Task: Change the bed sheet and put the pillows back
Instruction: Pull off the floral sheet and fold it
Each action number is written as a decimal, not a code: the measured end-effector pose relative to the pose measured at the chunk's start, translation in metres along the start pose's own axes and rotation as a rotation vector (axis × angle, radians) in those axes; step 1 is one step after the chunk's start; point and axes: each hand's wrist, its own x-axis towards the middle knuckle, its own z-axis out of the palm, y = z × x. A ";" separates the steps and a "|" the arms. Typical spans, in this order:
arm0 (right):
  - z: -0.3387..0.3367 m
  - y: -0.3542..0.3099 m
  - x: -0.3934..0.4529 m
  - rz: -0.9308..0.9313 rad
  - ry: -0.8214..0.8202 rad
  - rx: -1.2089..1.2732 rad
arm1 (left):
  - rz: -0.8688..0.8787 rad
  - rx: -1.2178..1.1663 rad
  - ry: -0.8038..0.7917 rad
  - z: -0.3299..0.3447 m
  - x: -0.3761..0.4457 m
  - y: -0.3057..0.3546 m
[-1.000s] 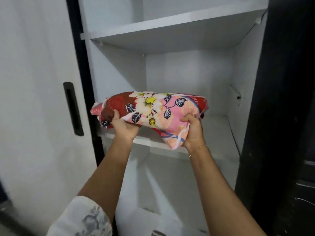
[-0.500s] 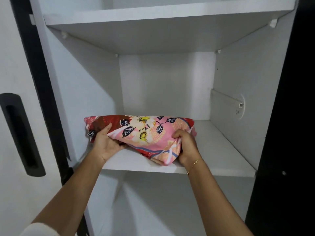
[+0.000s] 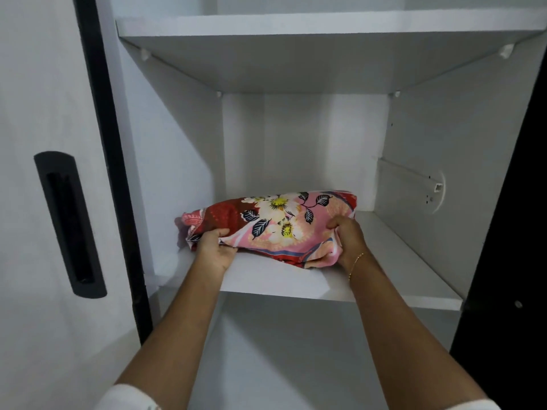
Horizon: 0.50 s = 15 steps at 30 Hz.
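Folded sheet (image 3: 275, 224) gripped by left hand (image 3: 215, 250) and right hand (image 3: 349, 239) on wardrobe shelf (image 3: 399, 261); bed and pillows unseen, apparently pending.

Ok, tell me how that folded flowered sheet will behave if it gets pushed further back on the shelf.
The sheet is probably floppy: its edges sag and bunch by the right hand. It likely bunches rather than slides on the shelf. It looks light; the left hand grips it loosely.

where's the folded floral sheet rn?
Head view, centre: the folded floral sheet lies on the wardrobe's middle shelf, nearer its left wall, with the left hand and right hand at its ends.
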 end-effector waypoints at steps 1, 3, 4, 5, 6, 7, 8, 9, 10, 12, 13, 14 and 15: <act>-0.004 0.000 0.001 0.029 0.036 -0.025 | -0.007 0.002 0.021 0.000 -0.002 0.000; -0.006 -0.004 -0.010 0.053 0.138 -0.114 | -0.018 0.021 0.058 0.000 -0.006 0.001; -0.006 -0.005 -0.014 0.035 0.211 -0.162 | -0.024 0.037 0.075 0.001 -0.009 0.002; -0.007 -0.005 -0.018 -0.001 0.286 -0.214 | -0.032 0.042 0.098 0.001 -0.016 0.001; -0.008 -0.005 -0.021 -0.034 0.348 -0.259 | -0.033 0.048 0.120 0.002 -0.021 0.000; -0.009 -0.004 -0.022 -0.064 0.390 -0.308 | -0.019 0.044 0.143 0.003 -0.027 -0.001; -0.009 -0.003 -0.026 -0.092 0.413 -0.363 | 0.001 0.054 0.179 0.004 -0.030 -0.003; -0.009 -0.005 -0.031 -0.107 0.416 -0.416 | 0.031 0.052 0.234 0.005 -0.034 -0.007; -0.010 -0.006 -0.035 -0.112 0.419 -0.478 | 0.084 0.032 0.286 0.005 -0.038 -0.011; -0.011 -0.012 -0.043 -0.140 0.460 -0.682 | 0.273 -0.088 0.386 0.007 -0.047 -0.017; -0.012 -0.017 -0.048 -0.169 0.487 -0.818 | 0.381 -0.091 0.414 0.008 -0.052 -0.019; -0.012 -0.021 -0.053 -0.227 0.500 -0.952 | 0.491 -0.013 0.439 0.009 -0.058 -0.021; -0.010 -0.023 -0.057 -0.317 0.485 -1.063 | 0.586 0.161 0.480 0.010 -0.063 -0.023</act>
